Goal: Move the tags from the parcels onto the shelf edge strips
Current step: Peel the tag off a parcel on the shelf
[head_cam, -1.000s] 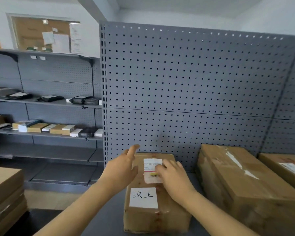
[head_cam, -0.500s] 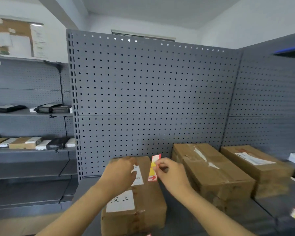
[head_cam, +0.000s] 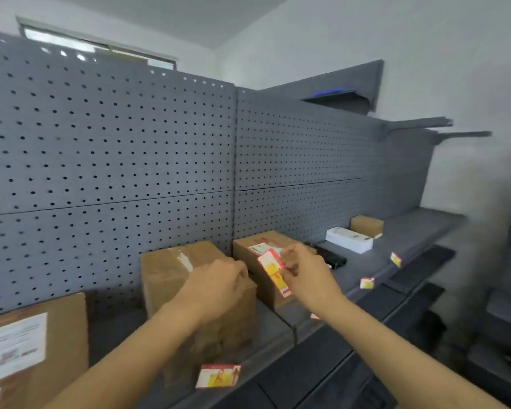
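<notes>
My right hand (head_cam: pixel 306 271) pinches a red, white and yellow tag (head_cam: pixel 273 270) in the air in front of a brown parcel (head_cam: pixel 264 287). My left hand (head_cam: pixel 222 283) hovers with curled fingers over the middle parcel (head_cam: pixel 165 270), holding nothing that I can see. A third parcel (head_cam: pixel 27 346) with a white label sits at the far left. On the grey shelf edge strip (head_cam: pixel 257 364) a tag (head_cam: pixel 217 376) is stuck low in the middle. Two more tags, one (head_cam: pixel 367 283) nearer and one (head_cam: pixel 396 259) farther, sit on the strip to the right.
A grey pegboard wall (head_cam: pixel 115 149) backs the shelf. Farther right on the shelf lie a black flat item (head_cam: pixel 331 258), a white box (head_cam: pixel 348 239) and a small brown box (head_cam: pixel 366 225). Lower shelves (head_cam: pixel 410 278) run below, and more shelving stands at the right edge.
The view swung right along the shelf. My right hand peeled the tag off the left parcel and carried it rightwards; my left hand left that parcel and now hangs over the middle one.
</notes>
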`<control>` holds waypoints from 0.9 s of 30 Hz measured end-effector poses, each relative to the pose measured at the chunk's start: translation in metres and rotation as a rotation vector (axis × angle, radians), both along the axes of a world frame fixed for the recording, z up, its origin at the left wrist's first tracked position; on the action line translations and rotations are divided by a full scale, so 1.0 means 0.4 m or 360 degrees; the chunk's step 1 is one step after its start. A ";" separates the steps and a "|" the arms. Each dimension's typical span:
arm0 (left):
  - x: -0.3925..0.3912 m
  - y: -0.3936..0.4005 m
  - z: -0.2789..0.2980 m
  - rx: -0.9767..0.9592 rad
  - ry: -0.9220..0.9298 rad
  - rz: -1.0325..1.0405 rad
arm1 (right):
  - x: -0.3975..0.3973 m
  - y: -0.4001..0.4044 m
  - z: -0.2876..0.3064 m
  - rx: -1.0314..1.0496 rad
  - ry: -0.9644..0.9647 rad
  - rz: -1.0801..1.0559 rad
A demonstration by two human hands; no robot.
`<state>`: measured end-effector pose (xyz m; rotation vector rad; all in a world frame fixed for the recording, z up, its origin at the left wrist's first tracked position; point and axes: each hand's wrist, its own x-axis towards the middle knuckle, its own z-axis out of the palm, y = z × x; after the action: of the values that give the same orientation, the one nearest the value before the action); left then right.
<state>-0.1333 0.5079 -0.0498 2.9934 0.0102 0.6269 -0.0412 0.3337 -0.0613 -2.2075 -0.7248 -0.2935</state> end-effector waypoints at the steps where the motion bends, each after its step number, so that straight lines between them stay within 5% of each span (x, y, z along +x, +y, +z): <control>1: 0.041 -0.050 0.000 -0.0019 0.0029 -0.0074 | 0.022 -0.060 -0.001 -0.0025 0.0002 -0.0043; 10: 0.348 -0.439 -0.045 -0.0079 0.0120 -0.0470 | 0.194 -0.481 -0.032 -0.0167 0.0051 -0.0438; 27: 0.982 -0.863 -0.093 -0.0070 0.0178 -0.0890 | 0.640 -0.880 -0.064 -0.0062 0.0140 -0.0909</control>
<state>0.2594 0.1626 -0.0869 2.7788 -0.7599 0.3837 0.2148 -0.0183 -0.0871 -2.4118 -0.0368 -0.4619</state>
